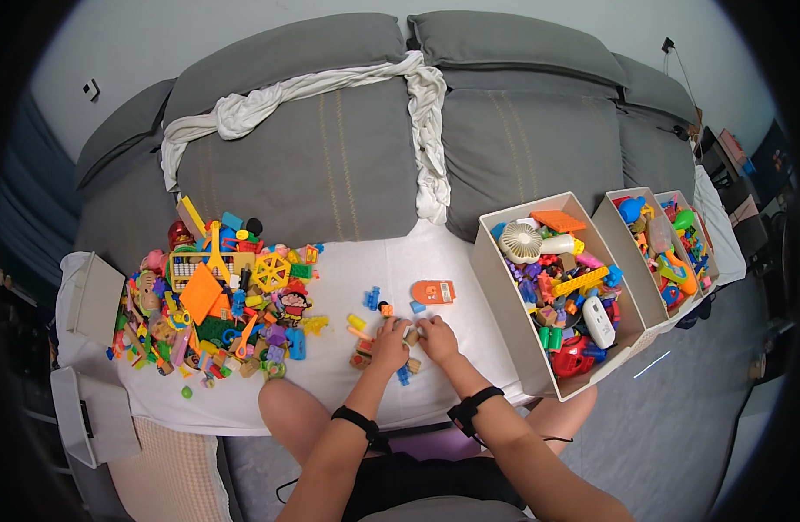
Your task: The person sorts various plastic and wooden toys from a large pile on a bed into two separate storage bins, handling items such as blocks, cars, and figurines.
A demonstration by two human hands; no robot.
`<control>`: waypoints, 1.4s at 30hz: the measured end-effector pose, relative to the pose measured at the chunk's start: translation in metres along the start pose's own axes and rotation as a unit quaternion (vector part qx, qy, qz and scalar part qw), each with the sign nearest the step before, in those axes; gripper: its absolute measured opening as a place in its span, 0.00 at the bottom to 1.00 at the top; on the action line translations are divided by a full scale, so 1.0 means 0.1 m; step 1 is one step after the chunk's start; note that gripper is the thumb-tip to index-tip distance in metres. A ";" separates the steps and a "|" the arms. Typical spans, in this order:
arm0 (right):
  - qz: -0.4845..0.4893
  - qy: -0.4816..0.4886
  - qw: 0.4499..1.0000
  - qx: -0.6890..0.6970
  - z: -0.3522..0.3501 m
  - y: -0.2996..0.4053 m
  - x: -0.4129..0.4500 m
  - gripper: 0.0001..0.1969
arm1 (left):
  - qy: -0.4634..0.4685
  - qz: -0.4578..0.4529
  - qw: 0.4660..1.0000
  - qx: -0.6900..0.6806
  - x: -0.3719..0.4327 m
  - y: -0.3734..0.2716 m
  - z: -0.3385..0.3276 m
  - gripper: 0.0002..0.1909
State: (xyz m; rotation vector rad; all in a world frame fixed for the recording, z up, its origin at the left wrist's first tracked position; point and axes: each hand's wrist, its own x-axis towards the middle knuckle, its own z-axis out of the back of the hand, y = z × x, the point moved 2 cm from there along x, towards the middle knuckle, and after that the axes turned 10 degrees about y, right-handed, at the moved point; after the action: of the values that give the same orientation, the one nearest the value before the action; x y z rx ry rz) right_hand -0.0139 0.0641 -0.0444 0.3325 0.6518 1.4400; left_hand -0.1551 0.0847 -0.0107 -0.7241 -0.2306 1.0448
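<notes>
My left hand [391, 346] reaches into a small group of toy pieces on the white sheet. My right hand [440, 339] is just to its right, fingertips bent down. Between the fingertips lies a small wooden block [411, 337]; whether either hand grips it is hidden. Another wooden block [415, 366] and a blue toy piece [403, 375] lie below. Left of my left hand are printed wooden blocks [359, 360] and a yellow cylinder [356, 321]. Beyond the hands lie a blue toy piece [372, 298], a blue block [417, 307] and an orange flat toy [432, 292].
A large heap of mixed toys [210, 307] spreads at the left, beside a grey bin [96, 297]. At the right, a light bin [504, 307] and a smaller bin [625, 261] hold toys. Grey sofa cushions [295, 163] rise behind the white sheet [354, 261].
</notes>
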 end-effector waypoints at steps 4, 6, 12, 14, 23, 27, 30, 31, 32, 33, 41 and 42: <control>-0.023 -0.094 0.993 0.068 0.02 -0.22 -0.28 0.16 | -0.111 0.037 0.992 -0.038 0.00 0.20 -0.20 0.20; -0.083 -0.097 0.975 0.180 0.02 -0.36 -0.40 0.17 | -0.191 0.037 0.978 -0.074 -0.02 0.19 -0.24 0.20; -0.049 -0.203 0.862 0.462 0.94 0.16 -0.99 0.16 | -0.278 0.056 0.817 -0.502 0.08 -0.79 -0.22 0.17; -0.012 -0.317 0.839 0.442 1.27 0.16 -1.24 0.17 | -0.201 -0.013 0.807 -0.556 0.13 -1.40 -0.22 0.16; 0.045 -0.478 0.804 0.352 1.44 -0.02 -1.82 0.32 | 0.085 -0.141 0.802 -0.574 -0.04 -2.07 -0.57 0.19; 0.050 -0.240 0.914 0.324 0.92 -0.10 -1.51 0.23 | 0.028 -0.047 0.860 -0.508 -0.20 -1.15 -0.65 0.13; -0.034 -0.113 0.978 0.171 0.54 -0.03 -1.21 0.19 | -0.037 0.031 0.958 -0.284 -0.44 -0.46 -0.48 0.14; -0.028 -0.104 0.979 0.174 0.47 0.08 -1.15 0.19 | -0.044 0.040 0.958 -0.282 -0.55 -0.26 -0.42 0.14; -0.081 -0.052 0.992 0.087 0.39 0.17 -1.09 0.21 | -0.100 0.046 0.980 -0.167 -0.67 -0.07 -0.34 0.15; -0.136 -0.002 0.991 -0.002 0.32 0.22 -1.06 0.24 | -0.150 0.049 0.986 -0.051 -0.76 0.01 -0.23 0.16; -0.015 0.027 0.999 0.016 -0.30 0.44 -0.91 0.27 | -0.037 -0.051 0.997 -0.050 -1.00 0.11 -0.20 0.31; -0.013 0.010 0.999 0.031 -0.33 0.39 -0.87 0.24 | 0.008 -0.030 0.999 -0.016 -0.98 0.09 -0.20 0.36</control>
State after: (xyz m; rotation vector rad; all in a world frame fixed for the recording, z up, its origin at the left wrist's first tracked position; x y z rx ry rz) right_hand -0.0651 -0.0216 -0.0290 0.3582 0.7160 1.4020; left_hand -0.2005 -0.0049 -0.0162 -0.7491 -0.2550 0.9800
